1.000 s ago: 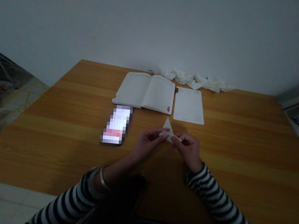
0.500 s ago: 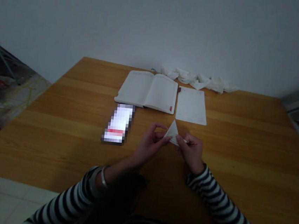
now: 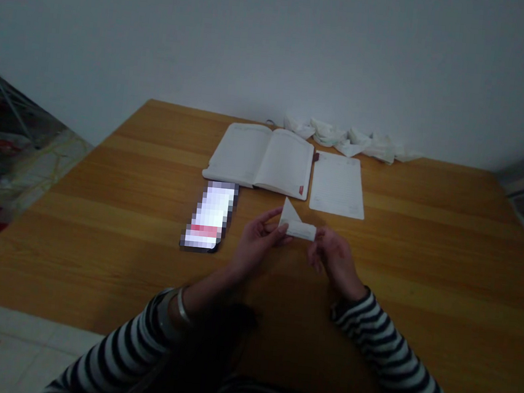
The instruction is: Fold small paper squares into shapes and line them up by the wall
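Note:
A small piece of folded white paper (image 3: 299, 229) is held up over the table, with a triangular peak at its left and a flat band reaching to the right. My left hand (image 3: 260, 236) pinches its left end, thumb in front and fingers behind. At the band's right end, my right hand (image 3: 335, 259) has its thumb and index fingertips closed on the edge, while its other fingers curl below. Just beyond the paper lie an open notebook (image 3: 286, 162) and a loose lined sheet (image 3: 338, 185).
A phone (image 3: 209, 216) with a lit, blurred screen lies left of my hands on the wooden table (image 3: 117, 207). Several crumpled white papers (image 3: 328, 133) line the back edge against the wall (image 3: 277, 43).
The folded paper has turned: its peak now stands at the left and a flat band shows to the right. My right hand has shifted from its front to the band's right end.

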Demonstrator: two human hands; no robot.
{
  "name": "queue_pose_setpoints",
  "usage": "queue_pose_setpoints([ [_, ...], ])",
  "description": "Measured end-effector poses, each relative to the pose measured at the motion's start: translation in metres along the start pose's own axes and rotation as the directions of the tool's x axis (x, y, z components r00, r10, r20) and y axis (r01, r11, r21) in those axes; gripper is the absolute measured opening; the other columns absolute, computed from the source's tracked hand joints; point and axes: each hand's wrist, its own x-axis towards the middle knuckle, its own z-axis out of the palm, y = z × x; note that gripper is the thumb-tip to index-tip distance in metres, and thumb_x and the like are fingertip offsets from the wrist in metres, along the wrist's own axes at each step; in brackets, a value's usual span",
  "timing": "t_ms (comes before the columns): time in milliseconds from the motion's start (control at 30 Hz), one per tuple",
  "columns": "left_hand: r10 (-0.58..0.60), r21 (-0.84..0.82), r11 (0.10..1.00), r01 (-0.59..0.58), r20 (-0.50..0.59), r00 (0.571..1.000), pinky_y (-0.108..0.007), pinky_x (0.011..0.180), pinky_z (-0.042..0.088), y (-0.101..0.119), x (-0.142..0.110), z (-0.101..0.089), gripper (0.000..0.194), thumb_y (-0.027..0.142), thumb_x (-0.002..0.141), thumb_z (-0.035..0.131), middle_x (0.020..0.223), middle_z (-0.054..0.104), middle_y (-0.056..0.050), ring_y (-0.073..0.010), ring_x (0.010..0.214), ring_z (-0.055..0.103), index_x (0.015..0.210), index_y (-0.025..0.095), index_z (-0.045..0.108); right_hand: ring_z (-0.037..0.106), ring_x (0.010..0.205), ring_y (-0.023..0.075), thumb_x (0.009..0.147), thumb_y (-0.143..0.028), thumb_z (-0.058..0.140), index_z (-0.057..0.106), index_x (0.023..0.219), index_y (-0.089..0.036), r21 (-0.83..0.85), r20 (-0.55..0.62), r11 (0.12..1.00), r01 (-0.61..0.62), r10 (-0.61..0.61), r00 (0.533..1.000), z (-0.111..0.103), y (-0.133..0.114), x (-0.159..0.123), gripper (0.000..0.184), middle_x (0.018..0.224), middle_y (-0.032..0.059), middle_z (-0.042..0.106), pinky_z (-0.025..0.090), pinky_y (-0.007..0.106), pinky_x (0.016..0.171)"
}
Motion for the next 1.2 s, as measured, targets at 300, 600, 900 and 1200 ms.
queue_pose_setpoints([
  [300, 0.010, 0.023, 1.000, -0.009, -0.018, 1.000, -0.030, 0.077, 0.059, -0.006, -0.005, 0.006, 0.060, 0.034, 0.068, 0.089, 0.088, 0.080, -0.008, -0.0186, 0.077, 0.074, 0.119, 0.012, 0.066, 0.038, 0.038, 0.0082, 0.091, -0.064, 0.054, 0.055, 0.060, -0.019, -0.210, -0.086, 0.978, -0.002, -0.017, 0.996, 0.016, -0.008, -0.005, 0.055, 0.044, -0.0046, 0.046, 0.029, 0.022, 0.039],
  [600, 0.130, 0.303, 0.945, -0.120, -0.015, 0.991, -0.025, 0.065, 0.053, -0.008, -0.005, 0.010, 0.036, 0.036, 0.065, 0.089, 0.081, 0.074, -0.005, -0.0164, 0.071, 0.068, 0.084, 0.013, 0.069, 0.035, 0.044, 0.0091, 0.093, -0.065, 0.047, 0.047, 0.056, -0.020, -0.417, -0.056, 0.904, 0.090, -0.124, 0.991, 0.017, 0.002, -0.004, 0.058, 0.048, -0.0047, 0.041, 0.025, 0.024, 0.045],
  [900, 0.107, 0.356, 0.928, -0.112, 0.034, 0.994, -0.022, 0.039, 0.040, -0.011, -0.007, 0.005, 0.040, 0.060, 0.094, 0.053, 0.049, 0.057, 0.005, -0.0118, 0.037, 0.051, 0.089, 0.020, 0.054, 0.040, 0.044, 0.0114, 0.098, -0.063, 0.039, 0.048, 0.057, -0.022, -0.462, -0.047, 0.879, 0.118, -0.157, 0.987, 0.022, 0.000, -0.009, 0.059, 0.046, -0.0034, 0.045, 0.031, 0.026, 0.047],
  [1200, 0.240, 0.364, 0.903, -0.226, 0.009, 0.971, -0.023, 0.054, 0.041, -0.007, -0.004, 0.005, 0.037, 0.055, 0.090, 0.062, 0.066, 0.058, 0.002, -0.0117, 0.058, 0.051, 0.088, 0.018, 0.063, 0.040, 0.042, 0.0116, 0.094, -0.067, 0.046, 0.049, 0.057, -0.023, -0.321, -0.110, 0.946, 0.042, -0.081, 0.991, 0.022, 0.002, -0.008, 0.058, 0.045, -0.0036, 0.046, 0.031, 0.026, 0.043],
])
